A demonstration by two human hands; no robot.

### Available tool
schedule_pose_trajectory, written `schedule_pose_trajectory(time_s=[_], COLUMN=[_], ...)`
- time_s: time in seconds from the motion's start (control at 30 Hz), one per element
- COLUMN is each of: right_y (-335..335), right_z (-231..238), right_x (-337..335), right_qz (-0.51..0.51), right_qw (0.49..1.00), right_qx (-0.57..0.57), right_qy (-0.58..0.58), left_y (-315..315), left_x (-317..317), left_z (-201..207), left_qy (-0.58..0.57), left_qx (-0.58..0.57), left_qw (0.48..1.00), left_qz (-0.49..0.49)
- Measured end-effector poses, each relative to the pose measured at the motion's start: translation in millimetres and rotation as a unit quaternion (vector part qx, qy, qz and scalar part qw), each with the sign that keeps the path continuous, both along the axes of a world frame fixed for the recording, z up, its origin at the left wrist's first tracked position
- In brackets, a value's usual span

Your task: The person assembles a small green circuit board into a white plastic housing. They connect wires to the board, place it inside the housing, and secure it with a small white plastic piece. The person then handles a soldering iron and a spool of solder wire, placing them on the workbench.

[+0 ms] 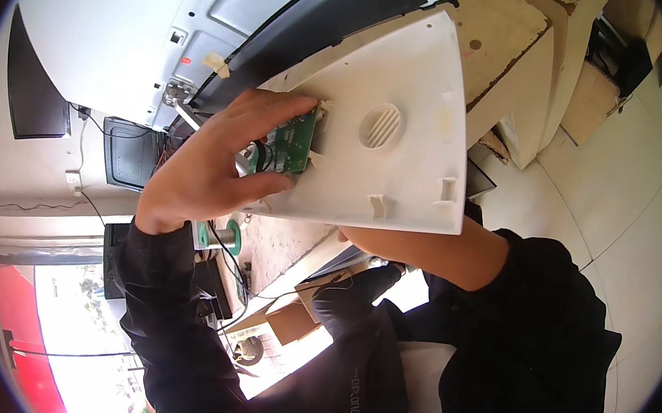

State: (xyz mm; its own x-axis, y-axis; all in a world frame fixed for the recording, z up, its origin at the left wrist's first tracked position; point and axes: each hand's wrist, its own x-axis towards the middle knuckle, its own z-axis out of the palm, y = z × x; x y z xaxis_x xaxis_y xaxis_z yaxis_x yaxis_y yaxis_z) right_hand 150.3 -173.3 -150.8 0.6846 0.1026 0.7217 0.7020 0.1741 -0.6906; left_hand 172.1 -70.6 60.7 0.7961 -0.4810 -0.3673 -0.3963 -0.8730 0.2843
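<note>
My left hand [211,158] grips a green circuit board [299,140] by its edges, thumb on the near side and fingers on the far side. Dark wires or small parts show on the board under the palm. The board lies against the inner face of a white plastic cover [421,79], beside its small moulded posts. This cover has a round slotted vent and raised clips along its near edge. My right forearm [439,254] passes beneath the cover's near edge. Most of my right hand [356,236] is hidden behind the cover, fingers included.
A large white panel with black trim [326,20] stands at the back left. On the workbench [282,254] sits a green spool of wire [223,237] with a black cable beside it. A dark monitor [37,87] is at far left; cardboard [592,105] lies at the right.
</note>
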Motion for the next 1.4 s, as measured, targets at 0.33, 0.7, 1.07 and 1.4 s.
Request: schedule_pose_trajectory(time_s=[0.33,0.7,1.07,1.4], right_y=[-46.1,-65.8,-58.9,-65.5], right_z=[6.7,25.6,10.6,20.1], right_x=[-19.4,-26.0,-46.4,-52.4], right_qz=[0.315,0.367,0.225,0.074], right_qw=[0.899,0.829,0.957,0.974], right_qx=[0.148,0.098,-0.029,0.068], right_qy=[0.263,0.409,0.183,0.203], left_y=[-0.3,1.0,-3.5,-6.2], left_x=[-15.3,-20.7,-20.3,-27.5], left_z=[-22.2,-36.1,-45.1,-51.9], left_qy=[-0.038,-0.071,-0.118,-0.154], left_qx=[-0.025,-0.028,0.003,-0.014], left_qw=[0.999,0.997,0.992,0.988], left_qz=[0.008,-0.017,-0.047,-0.014])
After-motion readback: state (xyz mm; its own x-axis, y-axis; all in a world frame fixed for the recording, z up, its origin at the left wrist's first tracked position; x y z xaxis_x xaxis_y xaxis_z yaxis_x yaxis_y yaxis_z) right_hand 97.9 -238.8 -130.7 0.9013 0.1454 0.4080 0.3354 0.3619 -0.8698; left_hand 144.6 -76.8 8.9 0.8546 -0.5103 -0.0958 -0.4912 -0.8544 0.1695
